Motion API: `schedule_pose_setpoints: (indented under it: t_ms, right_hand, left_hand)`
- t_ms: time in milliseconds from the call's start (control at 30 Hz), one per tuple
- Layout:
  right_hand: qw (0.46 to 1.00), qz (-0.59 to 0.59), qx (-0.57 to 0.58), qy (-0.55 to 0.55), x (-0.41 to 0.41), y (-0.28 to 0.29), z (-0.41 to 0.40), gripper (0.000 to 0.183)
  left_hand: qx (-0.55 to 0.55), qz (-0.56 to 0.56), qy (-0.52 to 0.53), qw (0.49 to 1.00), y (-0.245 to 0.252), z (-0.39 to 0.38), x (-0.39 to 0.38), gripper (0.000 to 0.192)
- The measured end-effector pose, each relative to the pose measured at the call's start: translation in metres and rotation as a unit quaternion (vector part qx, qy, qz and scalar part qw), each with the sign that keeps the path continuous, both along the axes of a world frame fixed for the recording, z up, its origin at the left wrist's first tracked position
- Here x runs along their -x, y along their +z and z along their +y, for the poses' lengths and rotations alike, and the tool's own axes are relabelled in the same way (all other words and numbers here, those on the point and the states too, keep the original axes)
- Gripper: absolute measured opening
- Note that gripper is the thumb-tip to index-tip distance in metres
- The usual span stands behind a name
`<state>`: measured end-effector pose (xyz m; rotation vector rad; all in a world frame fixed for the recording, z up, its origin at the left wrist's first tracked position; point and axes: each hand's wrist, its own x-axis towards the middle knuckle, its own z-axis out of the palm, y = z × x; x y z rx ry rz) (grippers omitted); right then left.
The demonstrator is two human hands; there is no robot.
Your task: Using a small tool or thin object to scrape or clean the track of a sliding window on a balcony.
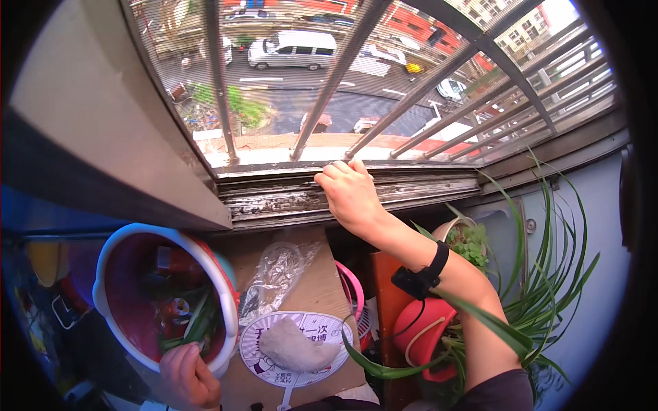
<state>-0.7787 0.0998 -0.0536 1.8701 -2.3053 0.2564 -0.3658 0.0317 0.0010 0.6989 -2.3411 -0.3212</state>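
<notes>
My right hand (352, 192) lies over the dirty metal window track (277, 198), its fingers curled at the inner side of the frame; whether it holds something is hidden. My left hand (190, 375), fingers bent, is at the near rim of a red bucket with a white rim (230, 308); its grip is unclear. Inside the bucket are green leaves (198, 318) and other items. Beside it, a greyish-white cloth (298, 347) rests on a printed oval hand fan (336, 367) on cardboard (318, 282). Clear crumpled plastic (277, 277) lies behind the fan.
Metal bars (329, 87) and a mesh screen stand beyond the track, above a street. A beige panel (103, 118) borders the left. At right are a long-leaved plant (545, 287), a red pot (419, 329) and a small potted plant (468, 244). A pink rim (353, 287) shows beside the cardboard.
</notes>
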Motion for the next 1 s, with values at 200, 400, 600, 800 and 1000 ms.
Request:
schedule_pose_setpoints:
  t_ms: [200, 400, 600, 800, 1000]
  right_hand:
    - [0.999, 0.043, 0.007, -0.023, -0.020, -0.005, -0.012, 0.009]
    - [0.998, -0.012, 0.026, -0.049, -0.045, -0.012, -0.031, 0.010]
    - [0.925, -0.347, 0.104, -0.117, -0.063, 0.027, 0.002, 0.018]
    - [0.730, -0.673, 0.053, -0.111, -0.142, 0.108, 0.031, 0.023]
    - [0.764, -0.633, 0.103, -0.062, -0.209, 0.105, 0.025, 0.024]
  left_hand:
    - [-0.019, -0.028, 0.004, 0.999, -0.003, 0.002, 0.000, 0.017]
    - [0.007, 0.022, 0.014, 1.000, -0.009, 0.007, 0.005, 0.016]
    - [-0.083, 0.079, 0.015, 0.993, 0.005, 0.007, 0.008, 0.020]
    - [-0.147, 0.162, 0.026, 0.975, 0.018, 0.001, 0.015, 0.023]
    - [-0.231, 0.223, 0.012, 0.947, 0.024, -0.005, 0.026, 0.015]
